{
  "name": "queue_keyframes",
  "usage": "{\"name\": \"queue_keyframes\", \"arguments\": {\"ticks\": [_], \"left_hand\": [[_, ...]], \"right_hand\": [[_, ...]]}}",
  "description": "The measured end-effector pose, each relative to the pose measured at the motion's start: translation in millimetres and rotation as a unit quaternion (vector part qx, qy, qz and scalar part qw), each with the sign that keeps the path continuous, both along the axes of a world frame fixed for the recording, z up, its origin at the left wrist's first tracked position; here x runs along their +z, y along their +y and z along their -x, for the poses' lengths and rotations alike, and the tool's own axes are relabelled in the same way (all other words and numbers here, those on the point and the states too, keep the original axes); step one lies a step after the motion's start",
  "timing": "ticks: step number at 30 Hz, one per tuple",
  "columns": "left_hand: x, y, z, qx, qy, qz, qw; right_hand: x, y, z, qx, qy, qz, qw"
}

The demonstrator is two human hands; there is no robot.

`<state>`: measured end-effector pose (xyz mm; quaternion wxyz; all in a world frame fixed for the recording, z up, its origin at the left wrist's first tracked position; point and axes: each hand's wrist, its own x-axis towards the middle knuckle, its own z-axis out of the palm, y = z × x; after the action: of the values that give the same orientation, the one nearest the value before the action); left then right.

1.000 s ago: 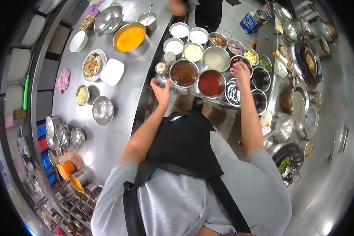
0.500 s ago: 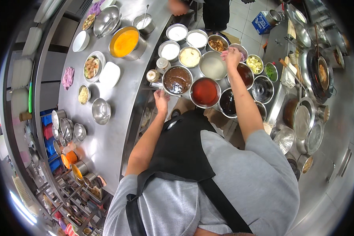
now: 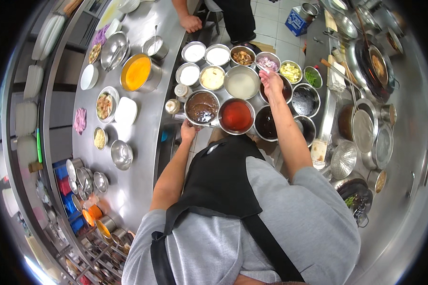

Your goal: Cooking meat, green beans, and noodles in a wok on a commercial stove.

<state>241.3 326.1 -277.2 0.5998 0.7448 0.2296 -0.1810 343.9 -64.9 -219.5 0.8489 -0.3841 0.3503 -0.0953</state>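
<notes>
My right hand [image 3: 272,86] reaches over a pot of dark red sauce [image 3: 286,89], its fingertips drawn together at the near rim of a bowl of chopped pink-purple onion [image 3: 268,61]. Whatever those fingers hold is too small to make out. My left hand [image 3: 189,129] is at the near side of a bowl of glossy brown sauce [image 3: 201,107]; its curled fingers are partly hidden there, seemingly on the edge below the bowl. Between my hands are a pot of clear red liquid [image 3: 236,116] and a pot of black sauce [image 3: 267,122]. Cloudy liquid fills another pot [image 3: 242,81].
Bowls of white powder [image 3: 193,52], yellow chopped pieces [image 3: 290,71] and green herbs [image 3: 312,76] stand beyond. A steel counter [image 3: 142,161] at left bears a pot of orange liquid [image 3: 137,72]. A wok [image 3: 375,66] is at right. Another person's hand [image 3: 191,23] rests at the far counter.
The view has shifted. My right hand has drawn back slightly, uncovering the onion bowl. My left hand has come up against the brown sauce bowl's near side.
</notes>
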Motion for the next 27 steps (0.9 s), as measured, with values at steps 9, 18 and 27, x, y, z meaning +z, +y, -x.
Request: {"name": "queue_keyframes", "arguments": {"ticks": [9, 18, 27], "left_hand": [[-26.4, 40.6, -30.2, -0.114, 0.023, 0.036, 0.993], [-40.8, 27.6, -32.5, -0.156, -0.062, -0.049, 0.985], [-36.8, 42.4, -23.7, -0.156, -0.110, -0.101, 0.976]], "right_hand": [[90.2, -4.9, 144.5, -0.115, -0.086, 0.033, 0.989], [249.3, -71.9, 509.9, -0.424, 0.105, 0.310, 0.844], [217.0, -54.6, 523.7, -0.468, 0.335, 0.482, 0.661]]}}
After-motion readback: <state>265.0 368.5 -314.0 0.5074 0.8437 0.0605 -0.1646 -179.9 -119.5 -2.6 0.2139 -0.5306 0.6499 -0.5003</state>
